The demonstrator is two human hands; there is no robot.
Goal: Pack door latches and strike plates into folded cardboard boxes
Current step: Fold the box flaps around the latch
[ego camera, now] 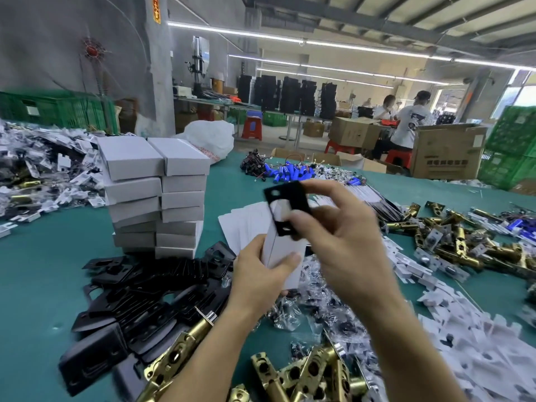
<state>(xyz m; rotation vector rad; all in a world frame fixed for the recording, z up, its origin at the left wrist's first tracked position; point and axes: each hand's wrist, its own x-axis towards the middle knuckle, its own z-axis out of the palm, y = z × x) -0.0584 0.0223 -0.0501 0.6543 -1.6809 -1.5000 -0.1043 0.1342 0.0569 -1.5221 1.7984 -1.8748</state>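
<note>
Strike plate (298, 198) right above the cardboard box (279, 254)
My right hand (342, 230) pinches the plate, left hand (258, 274) curled round the box.

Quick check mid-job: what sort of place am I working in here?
Most likely a factory packing floor for door hardware: stacked white boxes on the green worktable, heaps of brass latches and black strike plates, and workers beside big cartons behind.
</note>
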